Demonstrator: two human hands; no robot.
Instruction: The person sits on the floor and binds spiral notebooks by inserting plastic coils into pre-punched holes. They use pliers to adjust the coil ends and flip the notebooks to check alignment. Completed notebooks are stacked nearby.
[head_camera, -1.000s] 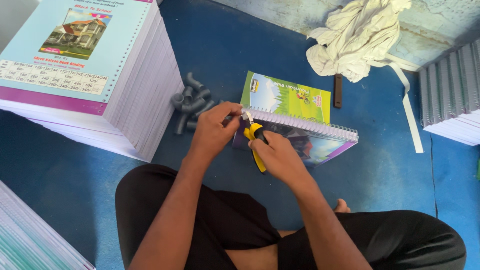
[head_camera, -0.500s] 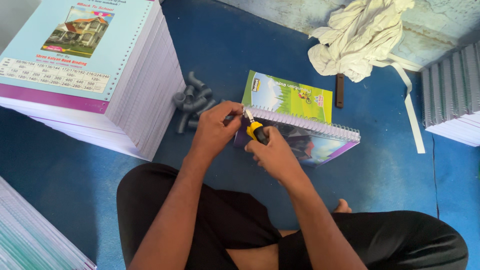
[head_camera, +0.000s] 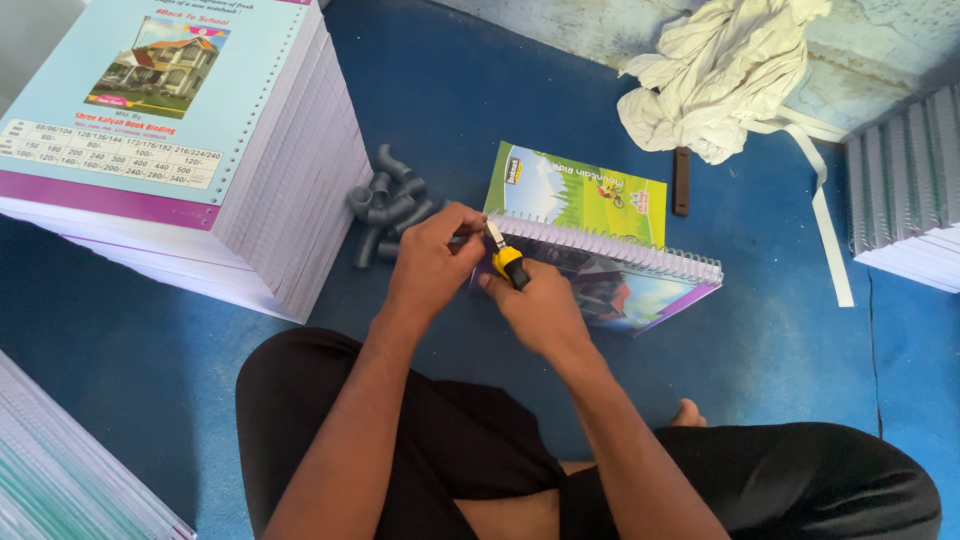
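- Far to the left of the left hand stands a tall stack of notebooks (head_camera: 190, 150), pale blue cover on top; it looks heavy and stiff as a block.
- Just left of the left hand, on the blue floor (head_camera: 150, 370), lies a small heap of grey tube pieces (head_camera: 388, 205), apart from the fingers.
- The left hand (head_camera: 432, 262) is curled, its fingertips pinched together at the near end of the wire coil, right at the tool's tip. What sits between the fingertips is too small to tell.
- The right hand (head_camera: 540, 312) is wrapped shut around a small yellow-and-black hand tool (head_camera: 505, 260), whose metal tip points up toward the left fingertips.
- Under and just right of both hands lies the spiral-bound notebook (head_camera: 610, 270), open, with a green cover page turned back. It should be light and flexible; the wire coil (head_camera: 620, 255) is thin and likely bends easily, so a hold on the cover's edge seems safer than on the coil.
- Beyond the right hand, further away, lies a crumpled cream cloth (head_camera: 720, 75).
- Far right sits another stack of bound notebooks (head_camera: 910, 190).
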